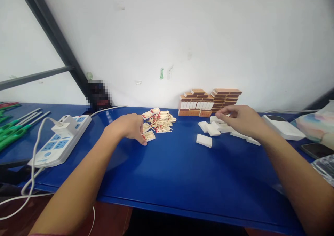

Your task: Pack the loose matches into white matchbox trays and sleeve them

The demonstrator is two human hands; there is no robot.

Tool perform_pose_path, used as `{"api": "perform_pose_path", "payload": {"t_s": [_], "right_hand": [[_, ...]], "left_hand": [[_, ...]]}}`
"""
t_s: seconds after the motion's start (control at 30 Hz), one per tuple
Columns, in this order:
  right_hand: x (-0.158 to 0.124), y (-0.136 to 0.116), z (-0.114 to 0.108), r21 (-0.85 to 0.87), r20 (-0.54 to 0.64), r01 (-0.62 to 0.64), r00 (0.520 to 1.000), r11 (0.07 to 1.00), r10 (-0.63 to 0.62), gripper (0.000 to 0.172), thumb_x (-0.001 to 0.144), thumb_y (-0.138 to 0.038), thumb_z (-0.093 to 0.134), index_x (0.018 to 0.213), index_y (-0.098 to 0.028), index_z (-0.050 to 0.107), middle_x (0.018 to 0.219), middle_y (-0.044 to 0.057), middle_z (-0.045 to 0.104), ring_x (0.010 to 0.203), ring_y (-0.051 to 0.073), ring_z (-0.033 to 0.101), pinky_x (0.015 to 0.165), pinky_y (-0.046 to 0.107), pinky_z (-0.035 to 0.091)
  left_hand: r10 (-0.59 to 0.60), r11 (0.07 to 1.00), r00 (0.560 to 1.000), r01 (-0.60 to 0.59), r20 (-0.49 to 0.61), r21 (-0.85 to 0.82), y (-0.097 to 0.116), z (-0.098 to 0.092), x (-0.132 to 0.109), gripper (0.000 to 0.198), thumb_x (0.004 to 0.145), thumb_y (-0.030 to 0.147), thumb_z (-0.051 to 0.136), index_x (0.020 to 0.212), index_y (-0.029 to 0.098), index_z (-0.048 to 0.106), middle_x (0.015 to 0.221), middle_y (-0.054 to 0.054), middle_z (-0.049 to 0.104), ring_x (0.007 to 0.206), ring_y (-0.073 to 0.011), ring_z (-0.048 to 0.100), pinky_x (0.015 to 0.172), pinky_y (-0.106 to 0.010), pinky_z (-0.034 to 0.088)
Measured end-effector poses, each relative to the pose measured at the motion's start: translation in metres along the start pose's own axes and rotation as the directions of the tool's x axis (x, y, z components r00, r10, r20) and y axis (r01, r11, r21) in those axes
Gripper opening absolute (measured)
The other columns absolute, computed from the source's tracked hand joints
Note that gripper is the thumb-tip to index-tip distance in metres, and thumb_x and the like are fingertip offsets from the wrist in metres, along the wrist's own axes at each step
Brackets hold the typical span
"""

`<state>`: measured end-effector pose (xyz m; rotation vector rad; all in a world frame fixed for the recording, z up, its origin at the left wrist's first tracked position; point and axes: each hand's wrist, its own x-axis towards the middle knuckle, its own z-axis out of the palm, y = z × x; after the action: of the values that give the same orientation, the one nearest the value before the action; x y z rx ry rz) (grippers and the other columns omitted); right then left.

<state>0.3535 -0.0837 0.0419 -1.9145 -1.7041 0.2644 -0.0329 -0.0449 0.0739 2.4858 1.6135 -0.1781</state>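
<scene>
While the left hand is curved around the left side of a group of filled matchbox trays, the nearest filled tray is seen just beside its thumb tip, to the right. The other trays are lined up farther back, next to the fingers; whether any is gripped cannot be told, as the fingertips are partly hidden. Immediately right of these trays, a heap of loose matches is spread on the blue table, apart from the hand.

Farther right, the right hand is held over a cluster of white trays, with thumb and forefinger brought close together at its far side; whether a tray is pinched there cannot be told. One single white tray is placed nearer and to the left, clear of the fingertips. Beyond the cluster, a stack of brown matchboxes is ranged near the wall. At the left, a power strip is laid, with a white charger plugged in.
</scene>
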Motion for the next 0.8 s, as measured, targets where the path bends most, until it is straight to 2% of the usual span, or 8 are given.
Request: {"api": "perform_pose_path", "payload": {"t_s": [0.17, 0.33, 0.57, 0.7, 0.8], "right_hand": [[0.003, 0.005, 0.013, 0.043, -0.01, 0.032, 0.999, 0.999, -0.032, 0.025, 0.086, -0.044, 0.067, 0.086, -0.022, 0.078, 0.075, 0.008, 0.076, 0.067, 0.025, 0.066, 0.064, 0.037, 0.046], [0.003, 0.004, 0.023, 0.085, -0.01, 0.052, 0.999, 0.995, -0.051, 0.029, 0.085, -0.047, 0.065, 0.088, -0.021, 0.077, 0.076, 0.006, 0.077, 0.065, 0.022, 0.067, 0.06, 0.034, 0.047], [-0.001, -0.003, 0.03, 0.073, -0.038, 0.163, 0.986, 0.984, -0.161, 0.031, 0.086, -0.049, 0.063, 0.084, -0.021, 0.076, 0.069, 0.005, 0.073, 0.059, 0.021, 0.063, 0.057, 0.032, 0.045], [-0.003, -0.007, 0.03, 0.067, -0.054, 0.179, 0.983, 0.982, -0.176, 0.031, 0.086, -0.049, 0.063, 0.082, -0.022, 0.076, 0.067, 0.005, 0.071, 0.059, 0.021, 0.06, 0.056, 0.033, 0.044], [-0.005, -0.01, 0.031, 0.059, -0.1, 0.19, 0.978, 0.98, -0.184, 0.029, 0.087, -0.046, 0.062, 0.085, -0.022, 0.077, 0.07, 0.005, 0.072, 0.062, 0.021, 0.06, 0.06, 0.033, 0.045]], "left_hand": [[0.013, 0.999, 1.0, -0.013, 0.017, -0.031, 0.003, -0.003, -0.003, 0.031, 0.052, 0.041, 0.093, 0.075, 0.025, 0.08, 0.073, -0.003, 0.073, 0.064, -0.0221, 0.064, 0.052, -0.029, 0.034], [0.1, 0.994, 0.995, -0.1, 0.008, -0.053, 0.001, 0.0, 0.0, 0.036, 0.055, 0.042, 0.092, 0.085, 0.026, 0.082, 0.071, -0.001, 0.07, 0.062, -0.021, 0.062, 0.052, -0.03, 0.033], [0.242, 0.962, 0.969, -0.245, -0.04, -0.122, -0.003, 0.005, 0.006, 0.045, 0.053, 0.038, 0.093, 0.095, 0.028, 0.081, 0.072, 0.001, 0.066, 0.061, -0.0189, 0.058, 0.053, -0.03, 0.031], [0.319, 0.933, 0.948, -0.317, -0.019, -0.171, -0.001, 0.007, 0.007, 0.037, 0.056, 0.033, 0.091, 0.092, 0.028, 0.081, 0.069, 0.002, 0.063, 0.06, -0.0169, 0.055, 0.053, -0.028, 0.031], [0.309, 0.94, 0.951, -0.304, 0.011, -0.155, 0.003, 0.006, 0.006, 0.03, 0.06, 0.034, 0.09, 0.087, 0.026, 0.08, 0.07, 0.002, 0.064, 0.06, -0.016, 0.055, 0.054, -0.028, 0.031]]}}
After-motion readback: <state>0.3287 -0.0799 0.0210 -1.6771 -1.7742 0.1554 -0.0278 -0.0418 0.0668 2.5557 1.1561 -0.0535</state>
